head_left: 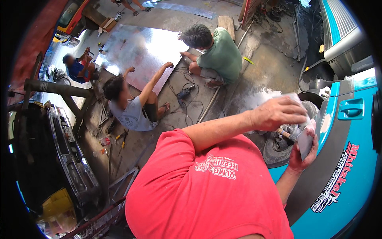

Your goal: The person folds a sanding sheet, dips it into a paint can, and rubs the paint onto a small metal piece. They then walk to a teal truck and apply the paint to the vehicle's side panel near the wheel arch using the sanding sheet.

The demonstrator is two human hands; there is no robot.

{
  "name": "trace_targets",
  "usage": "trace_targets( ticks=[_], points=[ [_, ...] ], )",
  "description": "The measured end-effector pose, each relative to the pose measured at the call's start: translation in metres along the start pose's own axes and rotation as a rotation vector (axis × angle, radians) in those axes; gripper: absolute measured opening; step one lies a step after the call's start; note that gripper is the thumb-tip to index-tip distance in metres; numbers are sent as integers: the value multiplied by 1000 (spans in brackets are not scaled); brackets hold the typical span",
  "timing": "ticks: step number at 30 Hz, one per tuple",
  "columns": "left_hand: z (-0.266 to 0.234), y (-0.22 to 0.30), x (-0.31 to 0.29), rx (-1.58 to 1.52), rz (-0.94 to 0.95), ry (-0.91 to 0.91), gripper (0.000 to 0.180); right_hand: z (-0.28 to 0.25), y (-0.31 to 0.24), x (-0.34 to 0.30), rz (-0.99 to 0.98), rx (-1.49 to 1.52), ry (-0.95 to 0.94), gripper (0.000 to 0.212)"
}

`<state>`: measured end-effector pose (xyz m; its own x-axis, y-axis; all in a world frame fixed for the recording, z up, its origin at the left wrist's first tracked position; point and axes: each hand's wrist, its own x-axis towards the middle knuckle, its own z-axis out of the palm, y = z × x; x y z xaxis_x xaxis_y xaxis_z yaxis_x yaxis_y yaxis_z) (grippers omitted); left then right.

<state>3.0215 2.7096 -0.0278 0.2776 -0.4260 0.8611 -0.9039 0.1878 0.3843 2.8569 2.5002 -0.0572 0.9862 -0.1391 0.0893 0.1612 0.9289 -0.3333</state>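
Observation:
My left hand [278, 113] reaches across from the left, its fingers bent over a pale, thin flat piece [293, 98] whose kind I cannot make out. Just below it, my right hand [304, 156] grips a smooth grey flat plate [305, 144], fingers behind and thumb along its edge. Between the hands a tan, wooden-looking handle [285, 134] sticks out leftward; what it belongs to is hidden. Both hands are close together beside the turquoise and grey vehicle body [354, 167], in front of its wheel [274, 149].
A person in green [219, 57] and one in light grey [133, 113] crouch by a large shiny metal sheet [139, 51]; another person in blue [77, 67] is farther left. A power tool [186, 95] with cords lies on the floor. A dark vehicle [69, 147] stands left.

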Motion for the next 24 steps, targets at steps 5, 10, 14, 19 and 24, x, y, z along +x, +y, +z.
trace_targets(
  ticks=[5, 10, 14, 19, 24],
  points=[
    [-10, 2, -29, -46, 23, -378, 28, 14, -37, 8, -288, -478, 363, 62],
    [-39, 0, 16, 83, 20, -188, 21, 30, -41, 7, -111, -319, 232, 65],
    [-41, -10, 35, 96, 37, -34, 39, 29, -25, -4, -249, -695, 510, 57],
    [1, 15, -1, -25, -15, -147, 33, 8, -2, 13, -334, -926, 548, 53],
    [-18, 32, -27, -46, -3, -308, 34, 15, -37, 24, -250, -614, 572, 50]
  ],
)
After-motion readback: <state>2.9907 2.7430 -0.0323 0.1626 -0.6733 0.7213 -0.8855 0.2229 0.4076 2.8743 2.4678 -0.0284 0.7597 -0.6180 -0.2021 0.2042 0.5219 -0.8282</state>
